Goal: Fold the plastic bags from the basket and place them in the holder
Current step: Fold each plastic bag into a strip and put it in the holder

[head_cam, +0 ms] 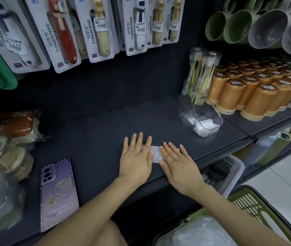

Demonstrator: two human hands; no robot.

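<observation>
A folded clear plastic bag [156, 153] lies flat on the dark shelf [95, 132], only a narrow strip of it showing between my hands. My left hand [136, 158] presses flat on its left part, fingers spread. My right hand [178, 164] lies flat on its right part. The clear plastic holder [200, 115] stands on the shelf to the upper right and has folded white bags in its bottom. The green basket [253, 206] sits at the lower right with crumpled clear bags [199, 233] inside.
A purple phone [57, 192] lies on the shelf to the left. Wrapped goods [8, 139] crowd the left end. Orange cups [251, 93] and a toothbrush pack [201, 71] stand behind the holder. A white basket [230, 171] sits under the shelf edge.
</observation>
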